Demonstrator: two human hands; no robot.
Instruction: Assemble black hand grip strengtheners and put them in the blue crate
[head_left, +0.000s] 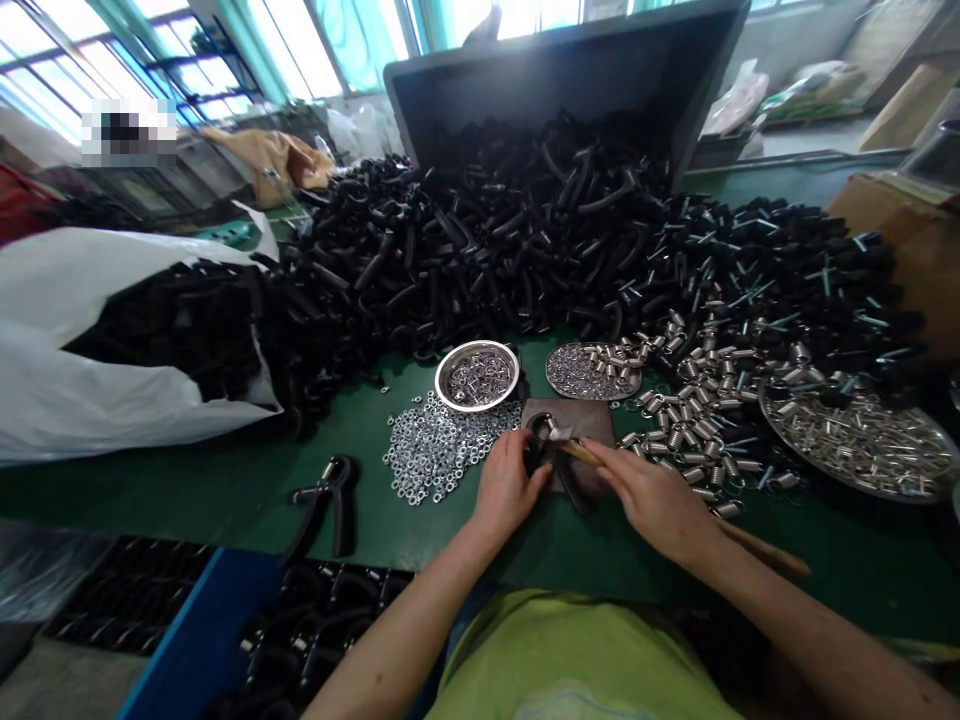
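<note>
Left hand: our left hand [508, 487] is curled, fingertips pinched on the black grip [538, 440], holding it against the block
Right hand: our right hand [654, 500] is closed round the wooden shaft of the hammer [581, 452], whose head sits by the grip at 10 o'clock from this hand
Grip: we see it on the left edge of the block [592, 420], just ahead of us
Nuts: a loose heap [435, 455] at 9 o'clock from the block
Bowl: steel [477, 377], at 10 o'clock, small metal parts inside
Plate: flat [592, 370], at 12 o'clock, just beyond the block
Springs: scattered [697, 400] at 2 o'clock
Tray: round [862, 440], at 3 o'clock, well apart
Pile: black handles [487, 240] heaped at 12 o'clock, behind everything
Second grip: lying [326, 500] at 9 o'clock from our left hand, well apart
</note>
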